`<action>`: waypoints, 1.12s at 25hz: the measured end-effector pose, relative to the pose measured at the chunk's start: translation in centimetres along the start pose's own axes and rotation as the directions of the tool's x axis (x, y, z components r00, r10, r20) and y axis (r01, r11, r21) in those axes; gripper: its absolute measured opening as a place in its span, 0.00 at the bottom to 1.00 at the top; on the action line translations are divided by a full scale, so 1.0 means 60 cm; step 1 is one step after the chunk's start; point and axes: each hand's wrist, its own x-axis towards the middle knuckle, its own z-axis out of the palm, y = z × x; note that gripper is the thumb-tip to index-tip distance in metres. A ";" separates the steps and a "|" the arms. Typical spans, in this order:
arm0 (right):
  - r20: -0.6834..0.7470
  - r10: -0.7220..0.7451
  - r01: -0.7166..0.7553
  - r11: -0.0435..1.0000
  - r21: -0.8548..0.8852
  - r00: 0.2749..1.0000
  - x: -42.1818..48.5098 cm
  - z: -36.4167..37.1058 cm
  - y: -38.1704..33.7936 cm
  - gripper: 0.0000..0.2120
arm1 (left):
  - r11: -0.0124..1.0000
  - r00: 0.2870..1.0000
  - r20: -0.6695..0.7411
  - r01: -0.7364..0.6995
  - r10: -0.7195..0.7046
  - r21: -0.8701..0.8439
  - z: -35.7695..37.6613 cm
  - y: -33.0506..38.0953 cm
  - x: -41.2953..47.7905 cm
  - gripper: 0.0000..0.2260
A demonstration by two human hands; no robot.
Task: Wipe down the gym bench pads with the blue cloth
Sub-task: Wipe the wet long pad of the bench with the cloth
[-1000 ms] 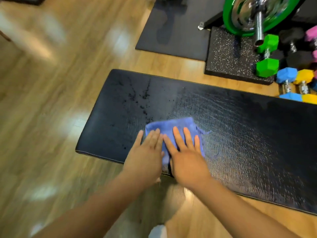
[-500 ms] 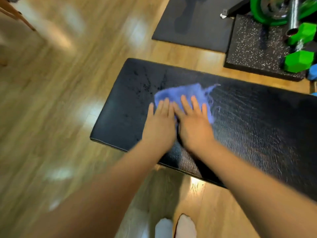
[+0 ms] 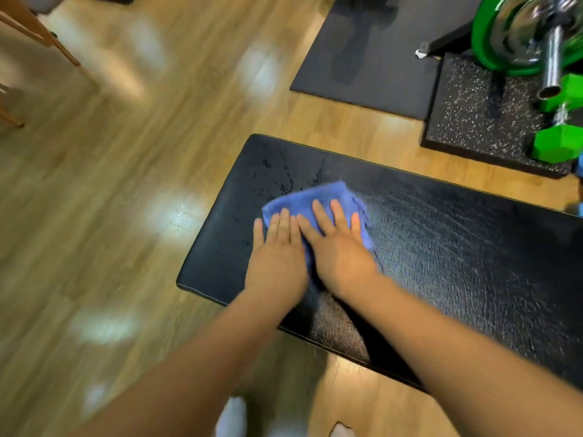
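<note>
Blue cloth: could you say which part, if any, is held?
Not gripped: left hand and right hand press flat on the blue cloth, near half.

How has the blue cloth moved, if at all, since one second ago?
Yes. The blue cloth slid away from the near edge of the bench pad, toward its far edge.

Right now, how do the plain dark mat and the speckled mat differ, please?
The plain dark mat is smooth, even grey; the speckled mat is black with white flecks. The speckled mat has a thicker edge than the plain dark mat. A green dumbbell rests on the speckled mat, not the plain dark mat. Both lie flat on the wooden floor.
</note>
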 end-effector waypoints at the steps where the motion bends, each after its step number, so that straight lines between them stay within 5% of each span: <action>1: 0.003 0.007 -0.007 1.000 0.005 1.000 0.043 -0.019 0.007 0.31 | 1.000 1.000 0.005 0.003 -0.003 0.019 -0.011 -0.013 0.048 0.29; 6: -0.008 0.166 -0.165 0.984 0.070 0.986 0.156 -0.058 0.005 0.30 | 0.998 0.998 0.019 -0.059 0.058 0.030 -0.054 -0.052 0.175 0.29; 21: -0.160 0.276 -0.274 0.961 0.033 0.948 -0.010 0.081 -0.214 0.26 | 0.964 0.965 -0.032 -0.262 0.261 -0.040 0.046 -0.192 -0.065 0.25; 28: -0.075 0.277 -0.273 0.960 0.056 0.958 -0.025 0.069 -0.235 0.27 | 0.954 0.954 -0.040 -0.298 0.298 0.001 0.037 -0.202 -0.079 0.25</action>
